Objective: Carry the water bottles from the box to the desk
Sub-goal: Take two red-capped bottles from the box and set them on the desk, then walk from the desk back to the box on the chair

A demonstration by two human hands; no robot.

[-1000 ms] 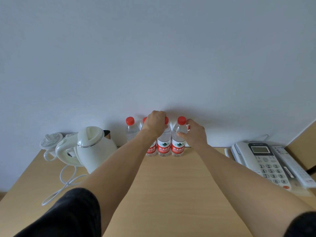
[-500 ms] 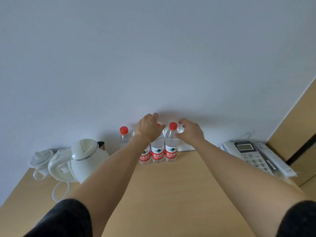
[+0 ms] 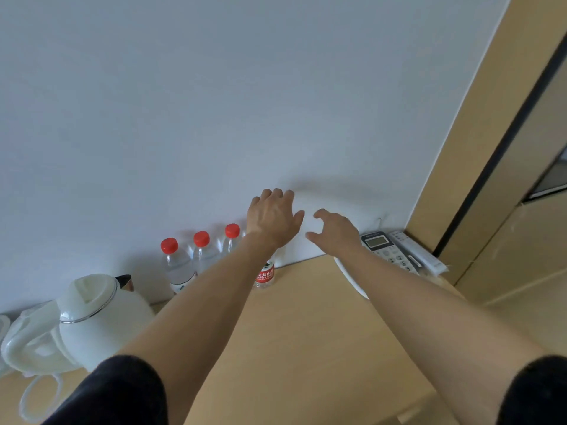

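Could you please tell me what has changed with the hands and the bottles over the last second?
Both hands have let go: the left hand had gripped a red cap and the right hand the rightmost bottle's neck; now both are lifted clear with fingers loosely spread, holding nothing. The clear red-capped water bottles still stand in a row against the wall on the light wooden desk. The white electric kettle and white desk telephone have not moved.
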